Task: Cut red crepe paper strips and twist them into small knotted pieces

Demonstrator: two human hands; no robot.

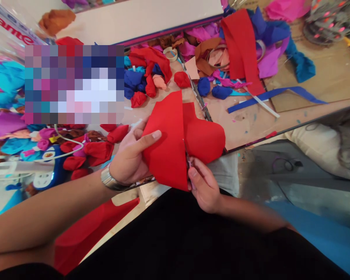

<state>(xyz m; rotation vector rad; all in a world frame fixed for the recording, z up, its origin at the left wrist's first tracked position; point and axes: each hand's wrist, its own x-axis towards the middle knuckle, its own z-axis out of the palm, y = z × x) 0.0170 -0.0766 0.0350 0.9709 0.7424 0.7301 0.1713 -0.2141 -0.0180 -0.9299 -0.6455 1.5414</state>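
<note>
My left hand [134, 153], with a metal watch on its wrist, grips a red paper sheet [166, 144] with the thumb on top and the fingers behind. At the sheet's right edge my right hand [204, 184] is closed around small scissors [189, 165]. Only a bit of their handle and dark metal shows, and the blades are mostly hidden by the paper. A rounded red piece [205, 138] spreads out to the right, behind the straight edge; I cannot tell whether it is joined to the sheet.
Crumpled red pieces [97, 153] and a blue-and-white power strip [48, 167] with cables lie at left. A red strip [240, 46], a blue strip [277, 93] and tape rolls [170, 54] lie on the table [236, 130]. Another red sheet [87, 233] hangs below my left arm.
</note>
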